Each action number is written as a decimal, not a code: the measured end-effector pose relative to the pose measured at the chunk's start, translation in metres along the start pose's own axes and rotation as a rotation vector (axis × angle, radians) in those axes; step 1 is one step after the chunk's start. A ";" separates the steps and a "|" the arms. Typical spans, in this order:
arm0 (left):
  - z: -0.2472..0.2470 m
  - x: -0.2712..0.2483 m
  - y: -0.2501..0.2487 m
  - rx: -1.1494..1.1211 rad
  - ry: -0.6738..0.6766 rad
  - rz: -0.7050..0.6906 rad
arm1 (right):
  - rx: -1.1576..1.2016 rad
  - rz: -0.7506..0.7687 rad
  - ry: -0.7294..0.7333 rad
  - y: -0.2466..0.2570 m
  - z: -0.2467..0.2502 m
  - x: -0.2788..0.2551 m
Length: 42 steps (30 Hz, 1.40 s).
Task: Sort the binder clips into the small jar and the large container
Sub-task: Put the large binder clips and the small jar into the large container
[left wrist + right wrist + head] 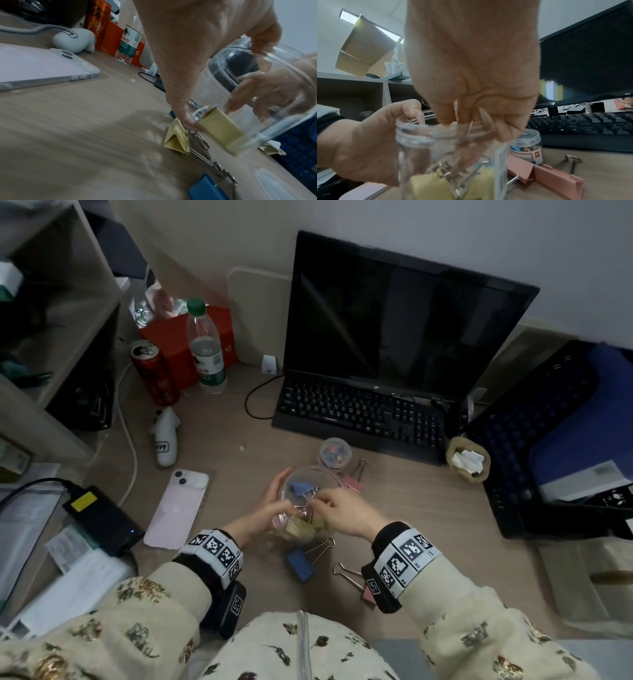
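Observation:
My left hand (274, 496) grips the large clear container (318, 471), tilted above the desk. Inside lie a blue binder clip (297, 487) and yellow clips (305, 529). My right hand (320, 498) reaches into the container's mouth (412, 135), its fingers curled round a clip's wire handle (470, 126). Behind stands the small jar (335, 451) with small coloured clips in it. Pink clips (354, 482) lie beside the jar. A blue clip (301, 564) and a pink clip (368, 594) lie near my wrists, and a yellow clip (176, 139) sits under the container.
A keyboard (359, 409) and a dark monitor (404, 313) stand behind the jars. A pink phone (178, 508) and a black charger (102, 518) lie to the left, with a bottle (205, 347) and can (156, 371) further back. A black crate (548, 440) and a woven basket (467, 458) are on the right.

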<state>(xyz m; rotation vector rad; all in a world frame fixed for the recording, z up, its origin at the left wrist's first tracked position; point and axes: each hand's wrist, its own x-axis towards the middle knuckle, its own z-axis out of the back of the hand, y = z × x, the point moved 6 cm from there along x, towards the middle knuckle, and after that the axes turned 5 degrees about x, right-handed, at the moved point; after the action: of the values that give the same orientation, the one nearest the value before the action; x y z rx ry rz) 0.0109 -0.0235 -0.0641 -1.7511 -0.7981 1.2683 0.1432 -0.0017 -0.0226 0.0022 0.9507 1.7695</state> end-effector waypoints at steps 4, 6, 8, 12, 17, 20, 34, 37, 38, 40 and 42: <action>0.018 0.000 0.007 -0.126 -0.085 0.066 | 0.175 0.152 -0.404 0.011 0.025 -0.006; 0.031 0.002 0.012 -0.171 -0.141 0.079 | 0.203 0.143 -0.587 0.002 0.034 -0.005; 0.043 0.000 0.016 -0.195 -0.172 0.087 | 0.211 0.057 -0.632 -0.018 0.032 0.003; 0.060 -0.002 0.022 -0.166 -0.228 0.113 | -0.027 -0.065 -0.286 -0.047 -0.012 0.024; 0.066 -0.005 0.013 -0.169 -0.303 0.117 | -0.194 0.031 -0.101 -0.037 -0.049 0.027; 0.069 -0.009 0.005 -0.123 -0.324 0.094 | -0.185 0.023 -0.042 -0.025 -0.059 0.029; 0.061 -0.022 0.002 -0.060 -0.296 0.099 | -0.302 -0.130 -0.109 -0.033 -0.062 0.018; 0.051 -0.022 -0.001 -0.049 -0.271 0.105 | -0.211 -0.156 -0.232 -0.040 -0.044 0.009; 0.047 -0.022 -0.002 -0.050 -0.259 0.109 | -0.170 -0.179 -0.266 -0.043 -0.037 0.006; 0.040 -0.020 -0.001 -0.051 -0.240 0.114 | -0.099 -0.229 -0.326 -0.050 -0.021 0.000; 0.033 -0.018 -0.001 -0.049 -0.226 0.116 | 0.001 -0.255 -0.396 -0.054 -0.003 -0.011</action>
<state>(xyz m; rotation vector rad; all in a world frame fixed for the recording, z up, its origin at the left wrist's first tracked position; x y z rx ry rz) -0.0255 -0.0303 -0.0607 -1.7337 -0.8714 1.5567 0.1892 -0.0065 -0.0525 0.2153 0.6334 1.4611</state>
